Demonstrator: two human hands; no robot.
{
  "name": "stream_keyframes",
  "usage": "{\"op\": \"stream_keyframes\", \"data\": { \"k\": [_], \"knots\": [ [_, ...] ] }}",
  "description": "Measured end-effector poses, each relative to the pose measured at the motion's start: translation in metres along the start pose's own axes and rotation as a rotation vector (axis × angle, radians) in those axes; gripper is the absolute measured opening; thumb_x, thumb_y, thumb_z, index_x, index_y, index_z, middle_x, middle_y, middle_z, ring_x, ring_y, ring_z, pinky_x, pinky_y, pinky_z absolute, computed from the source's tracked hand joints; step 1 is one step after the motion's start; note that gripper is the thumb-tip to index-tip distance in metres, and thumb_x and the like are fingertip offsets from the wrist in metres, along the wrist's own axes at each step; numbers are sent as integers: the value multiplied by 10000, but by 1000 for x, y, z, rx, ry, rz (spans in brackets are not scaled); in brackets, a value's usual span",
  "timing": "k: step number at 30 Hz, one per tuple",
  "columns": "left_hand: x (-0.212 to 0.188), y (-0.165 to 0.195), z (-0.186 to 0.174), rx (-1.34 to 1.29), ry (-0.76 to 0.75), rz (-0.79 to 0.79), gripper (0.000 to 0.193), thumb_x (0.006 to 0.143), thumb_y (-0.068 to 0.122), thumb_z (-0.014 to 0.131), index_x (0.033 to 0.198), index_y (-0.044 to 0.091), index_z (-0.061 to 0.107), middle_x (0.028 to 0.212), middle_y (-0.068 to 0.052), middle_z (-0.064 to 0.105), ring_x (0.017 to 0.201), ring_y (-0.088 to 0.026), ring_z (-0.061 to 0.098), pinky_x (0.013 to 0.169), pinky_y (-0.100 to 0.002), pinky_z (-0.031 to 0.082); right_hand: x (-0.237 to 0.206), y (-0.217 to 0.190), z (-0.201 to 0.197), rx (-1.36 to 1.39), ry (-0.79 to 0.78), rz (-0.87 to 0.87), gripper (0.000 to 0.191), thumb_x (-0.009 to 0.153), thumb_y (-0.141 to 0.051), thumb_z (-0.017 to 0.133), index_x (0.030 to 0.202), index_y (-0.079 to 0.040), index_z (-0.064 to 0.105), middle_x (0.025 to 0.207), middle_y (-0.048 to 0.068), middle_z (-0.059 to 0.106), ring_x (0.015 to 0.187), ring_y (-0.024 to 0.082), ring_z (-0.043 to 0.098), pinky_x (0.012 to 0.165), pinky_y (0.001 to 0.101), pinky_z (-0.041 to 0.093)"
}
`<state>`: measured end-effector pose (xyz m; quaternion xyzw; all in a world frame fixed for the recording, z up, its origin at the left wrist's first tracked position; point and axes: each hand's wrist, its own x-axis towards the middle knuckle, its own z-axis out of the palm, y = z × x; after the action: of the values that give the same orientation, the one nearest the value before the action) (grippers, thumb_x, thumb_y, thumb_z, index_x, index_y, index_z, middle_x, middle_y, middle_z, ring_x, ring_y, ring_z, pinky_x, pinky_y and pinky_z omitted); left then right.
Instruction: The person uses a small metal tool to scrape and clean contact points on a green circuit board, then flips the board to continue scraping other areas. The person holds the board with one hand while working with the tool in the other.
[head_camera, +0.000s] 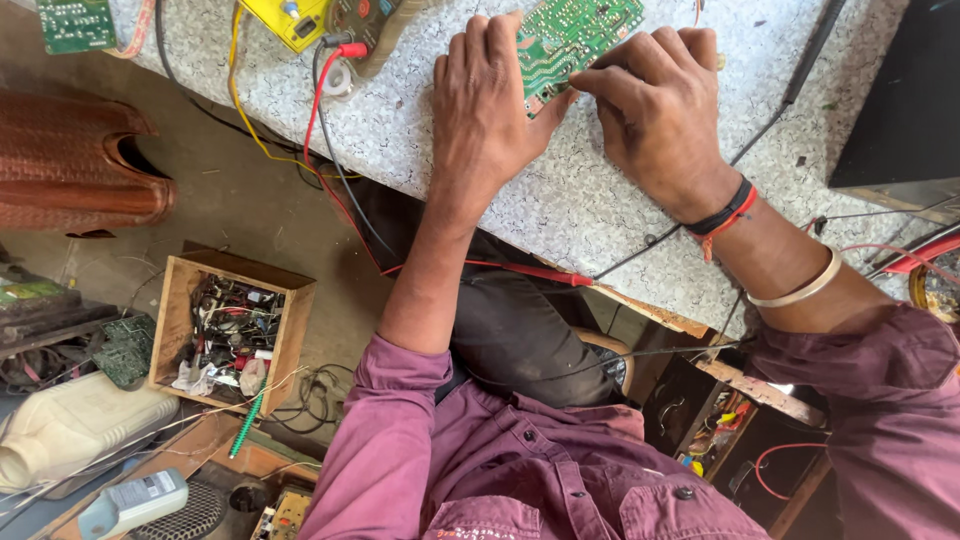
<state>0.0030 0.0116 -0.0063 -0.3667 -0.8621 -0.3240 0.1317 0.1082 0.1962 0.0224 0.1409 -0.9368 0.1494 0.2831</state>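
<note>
A green circuit board lies on the speckled grey tabletop at the top centre. My left hand grips its left edge, fingers over the board and thumb under its lower corner. My right hand, with black and red wrist bands and a metal bangle, has its fingertips pinched on the board's lower edge, touching my left thumb. Both hands hide part of the board.
A yellow meter sits at the table's top with red and black leads trailing off. A red probe lies at the table edge. A dark box stands at right. On the floor: a wooden parts box, a white jug.
</note>
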Motion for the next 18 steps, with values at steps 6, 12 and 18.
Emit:
{"op": "stream_keyframes", "data": {
  "k": [6, 12, 18],
  "knots": [
    [2, 3, -4, 6, 22, 13, 792, 829, 461, 881, 1337, 28, 454, 1126, -118, 556, 1076, -309, 576, 898, -467, 437, -3, -2, -4, 7, -40, 32, 230, 942, 6, 742, 1107, -150, 777, 1019, -22, 657, 972, 202, 586, 916, 380, 374],
    [1, 2, -3, -6, 13, 8, 782, 852, 479, 889, 1336, 37, 463, 1142, -111, 563, 1091, -301, 581, 912, -465, 442, -2, 3, 2, 14, -29, 31, 232, 966, 15, 734, 1113, -159, 775, 1041, -29, 663, 987, 189, 589, 921, 371, 379],
    [1, 3, -5, -10, 15, 0, 781, 831, 458, 888, 1329, 29, 466, 1150, -116, 568, 1101, -307, 580, 913, -464, 444, -2, 0, -2, 1, -43, 19, 243, 927, 3, 740, 1106, -157, 777, 1018, -19, 654, 978, 199, 588, 935, 393, 379]
  ]
}}
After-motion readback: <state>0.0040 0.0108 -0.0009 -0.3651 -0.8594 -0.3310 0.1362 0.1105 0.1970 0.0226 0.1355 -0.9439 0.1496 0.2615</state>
